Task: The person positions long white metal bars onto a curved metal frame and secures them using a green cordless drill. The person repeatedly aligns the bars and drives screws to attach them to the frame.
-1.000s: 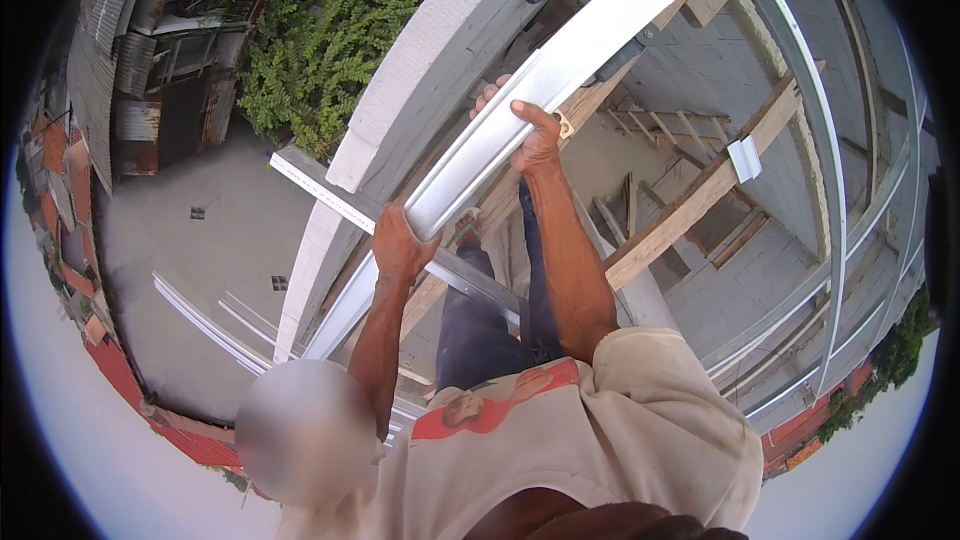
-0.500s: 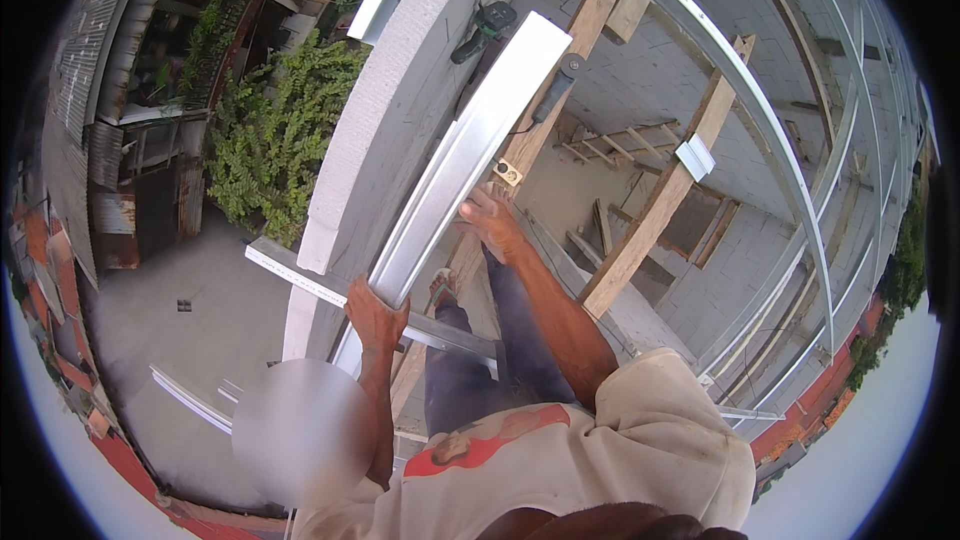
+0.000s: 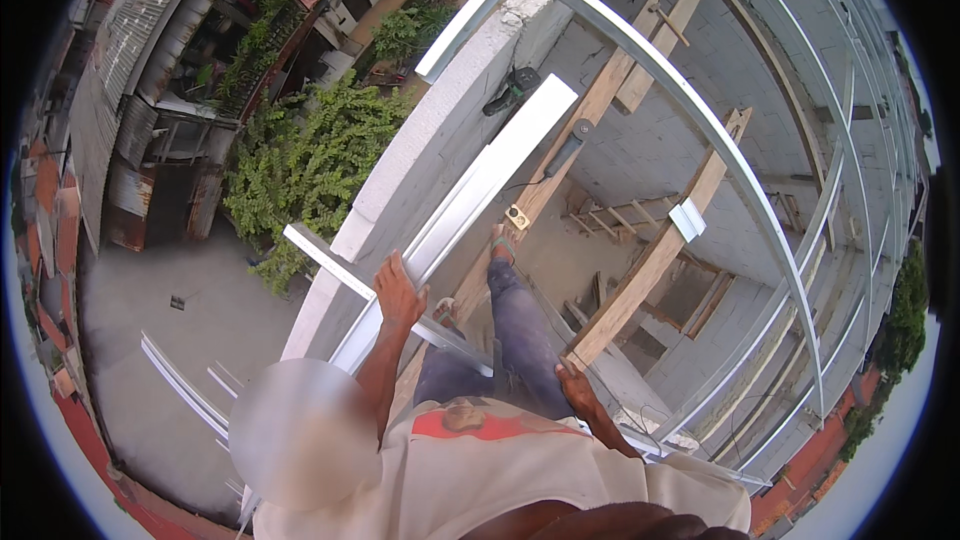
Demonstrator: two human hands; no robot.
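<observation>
A long silvery metal channel (image 3: 490, 175) slants up along the top of the block wall. My left hand (image 3: 398, 292) is closed around its lower part, beside the point where a shorter metal crosspiece (image 3: 325, 258) meets it. Lowered next to my thigh, my right hand (image 3: 578, 390) holds nothing, with its fingers loosely extended. Beyond the channel, a green and black cordless drill (image 3: 512, 90) lies on the wall ledge. A dark corded power tool (image 3: 570, 147) and a small yellow tape measure (image 3: 516, 216) rest along a wooden plank.
My feet stand on a narrow wooden plank (image 3: 590, 110) high above a floor. Another timber (image 3: 650, 250) carries a short metal offcut (image 3: 687, 219). Curved metal trusses (image 3: 700, 105) rise on the right. A pale block wall (image 3: 420, 140) runs along the left, with a leafy bush (image 3: 310, 170) beyond.
My right hand has let go of the metal channel and dropped back beside my thigh. My left hand stays on the channel. The view has shifted, showing more of the far end.
</observation>
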